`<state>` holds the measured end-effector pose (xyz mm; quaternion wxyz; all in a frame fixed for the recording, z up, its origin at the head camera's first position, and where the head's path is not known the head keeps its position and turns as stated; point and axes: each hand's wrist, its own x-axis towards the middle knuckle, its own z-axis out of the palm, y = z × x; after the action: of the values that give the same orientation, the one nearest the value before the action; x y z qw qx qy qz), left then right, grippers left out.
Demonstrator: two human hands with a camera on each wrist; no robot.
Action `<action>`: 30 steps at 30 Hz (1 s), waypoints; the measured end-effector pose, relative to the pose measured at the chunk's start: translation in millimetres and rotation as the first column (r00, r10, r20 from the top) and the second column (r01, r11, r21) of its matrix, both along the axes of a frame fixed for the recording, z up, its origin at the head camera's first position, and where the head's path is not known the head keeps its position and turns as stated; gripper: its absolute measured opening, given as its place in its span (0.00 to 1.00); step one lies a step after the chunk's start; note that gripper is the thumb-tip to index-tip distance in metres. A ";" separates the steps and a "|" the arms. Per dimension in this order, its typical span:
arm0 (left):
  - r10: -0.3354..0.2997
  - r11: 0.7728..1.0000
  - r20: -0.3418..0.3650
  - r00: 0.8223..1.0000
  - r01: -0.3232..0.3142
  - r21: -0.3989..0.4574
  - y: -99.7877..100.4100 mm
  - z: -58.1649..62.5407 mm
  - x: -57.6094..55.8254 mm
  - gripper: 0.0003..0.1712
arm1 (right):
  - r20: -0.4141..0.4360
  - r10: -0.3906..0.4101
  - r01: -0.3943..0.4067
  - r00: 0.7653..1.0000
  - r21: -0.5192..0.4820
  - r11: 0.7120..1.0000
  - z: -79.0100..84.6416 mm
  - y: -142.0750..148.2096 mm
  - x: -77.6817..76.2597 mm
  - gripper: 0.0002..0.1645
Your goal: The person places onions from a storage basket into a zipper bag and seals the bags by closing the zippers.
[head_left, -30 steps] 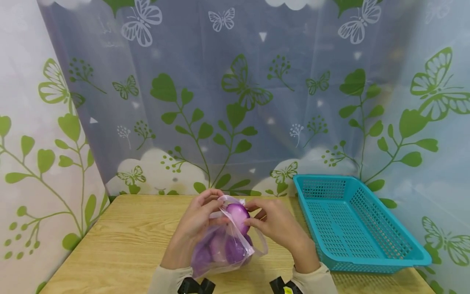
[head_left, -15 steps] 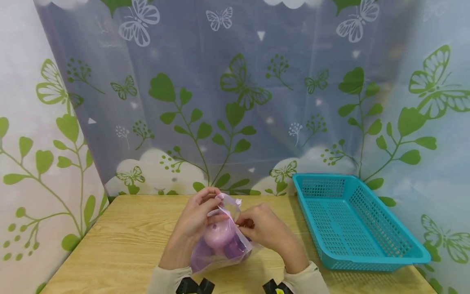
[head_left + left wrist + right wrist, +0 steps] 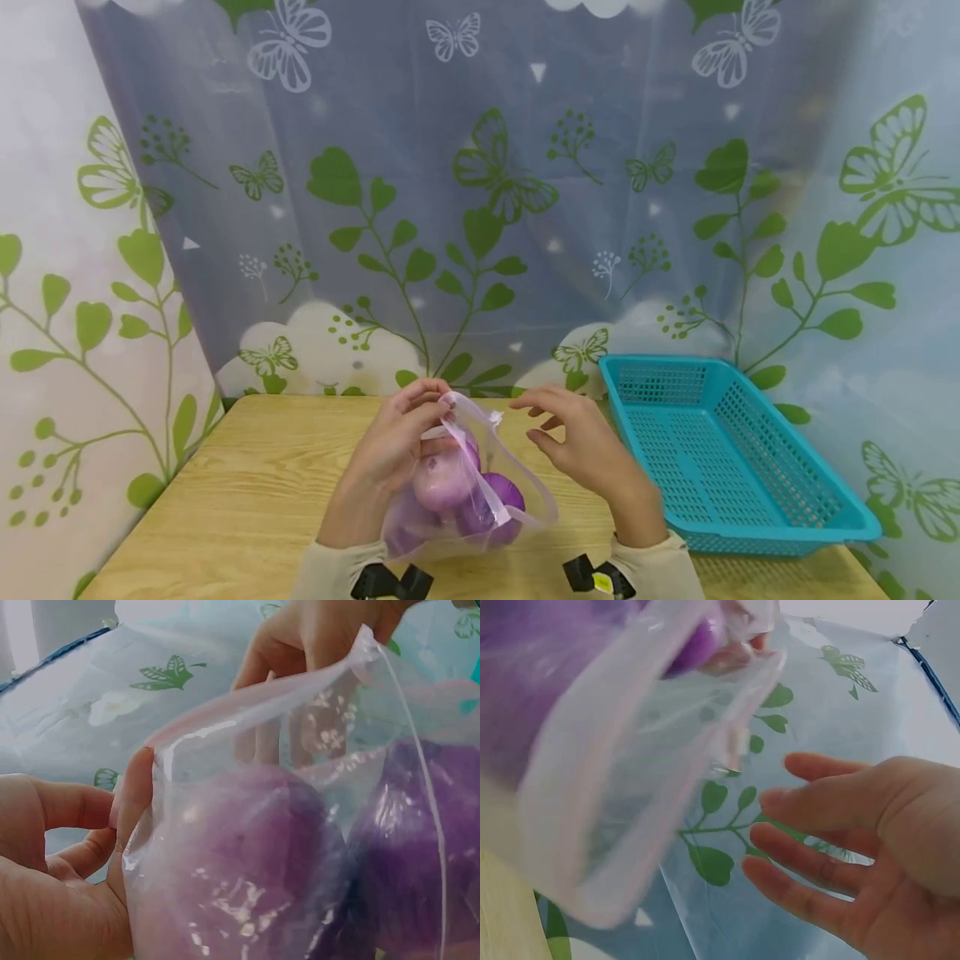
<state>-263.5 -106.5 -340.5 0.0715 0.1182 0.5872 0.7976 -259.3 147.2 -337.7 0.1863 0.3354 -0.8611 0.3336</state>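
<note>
A see-through plastic bag with a pale pink rim stands on the table, its mouth spread. Several red onions lie inside it, partly blurred by the film; in the left wrist view one round onion and a darker onion show through. My left hand pinches the bag's rim at its left side between thumb and fingers. To the right of the mouth, my right hand hangs with loosely bent, spread fingers, holding nothing. A gap separates it from the rim in the right wrist view.
A turquoise perforated plastic basket stands at the right on the wood-grain table. Behind the table hangs a leaf-and-butterfly printed curtain, close to its far edge.
An onion held by my right hand at the bag's mouth has gone down into the bag. My right hand has let go and drawn back to the right. My left hand keeps the rim.
</note>
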 end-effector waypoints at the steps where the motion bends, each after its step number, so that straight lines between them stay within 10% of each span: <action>1: -0.021 1.000 -0.011 1.000 0.021 0.009 -1.4 0.1 -0.1 0.08 | 0.005 0.024 -0.024 1.000 0.011 1.000 -0.7 -1.3 -1.3 0.24; 13: -0.107 0.992 -0.064 0.992 0.111 0.062 -13.0 4.0 2.2 0.09 | -0.167 0.117 -0.137 0.979 -0.112 0.984 -5.2 -18.8 -3.0 0.12; 24: -0.022 0.992 -0.279 0.960 -0.015 -0.129 -43.2 5.0 3.4 0.13 | -0.297 -0.159 0.064 0.941 -0.306 0.950 -0.5 2.7 -2.6 0.09; 30: -0.047 0.934 -0.393 0.918 -0.099 -0.344 -61.5 7.0 8.7 0.21 | -0.264 -0.285 0.178 0.921 -0.367 0.913 2.1 12.1 -2.0 0.08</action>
<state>-254.8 -168.0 -333.5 -0.0390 0.2538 0.7260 0.6379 -261.4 159.3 -335.6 0.4131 0.2415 -0.7851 0.3933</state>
